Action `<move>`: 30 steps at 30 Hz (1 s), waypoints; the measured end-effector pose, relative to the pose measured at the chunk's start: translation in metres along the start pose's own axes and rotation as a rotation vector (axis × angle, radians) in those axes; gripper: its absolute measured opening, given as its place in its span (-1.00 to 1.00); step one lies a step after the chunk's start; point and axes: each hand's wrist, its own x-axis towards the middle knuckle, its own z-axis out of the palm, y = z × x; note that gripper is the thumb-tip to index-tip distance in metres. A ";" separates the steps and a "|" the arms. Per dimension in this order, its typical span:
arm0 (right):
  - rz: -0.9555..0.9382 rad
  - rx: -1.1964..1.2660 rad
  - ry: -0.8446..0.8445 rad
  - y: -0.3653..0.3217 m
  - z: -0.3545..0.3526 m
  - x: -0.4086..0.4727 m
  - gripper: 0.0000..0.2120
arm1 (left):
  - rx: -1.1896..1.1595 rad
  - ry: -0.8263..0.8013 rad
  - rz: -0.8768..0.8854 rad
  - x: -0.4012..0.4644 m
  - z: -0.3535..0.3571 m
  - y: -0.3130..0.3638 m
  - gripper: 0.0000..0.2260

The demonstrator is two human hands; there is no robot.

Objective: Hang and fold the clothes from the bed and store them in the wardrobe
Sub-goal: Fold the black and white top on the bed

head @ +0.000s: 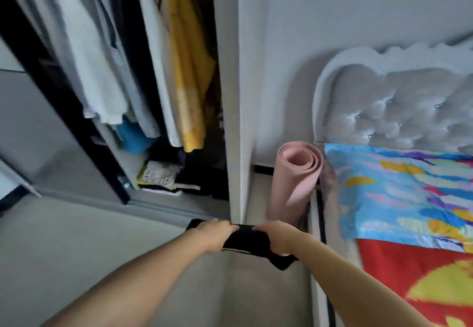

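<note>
I'm seeing a home bedroom: open wardrobe (230, 96) with hanging clothes (102, 57) and folded stacks on its floor, bed (409, 224) with tufted headboard (396, 106) and bright bedding, rolled pink mat (291, 185) standing between them.

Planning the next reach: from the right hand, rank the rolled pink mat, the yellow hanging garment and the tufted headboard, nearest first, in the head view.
1. Rolled pink mat: standing just beyond the right hand, between the wardrobe and the bed.
2. Yellow hanging garment: up and left, inside the wardrobe.
3. Tufted headboard: far right, behind the bed.
Two and three are too close to call.
</note>
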 end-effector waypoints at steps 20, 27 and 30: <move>-0.268 -0.197 -0.225 -0.285 -0.003 0.195 -0.49 | -0.276 -0.054 -0.263 -0.149 0.095 -0.278 -0.46; -0.209 -0.072 -0.275 -0.259 -0.012 0.312 -0.45 | -0.282 -0.137 -0.224 -0.052 0.095 -0.360 -0.50; -0.174 -0.019 -0.280 -0.242 -0.014 0.365 -0.42 | -0.248 -0.144 -0.181 0.000 0.095 -0.396 -0.60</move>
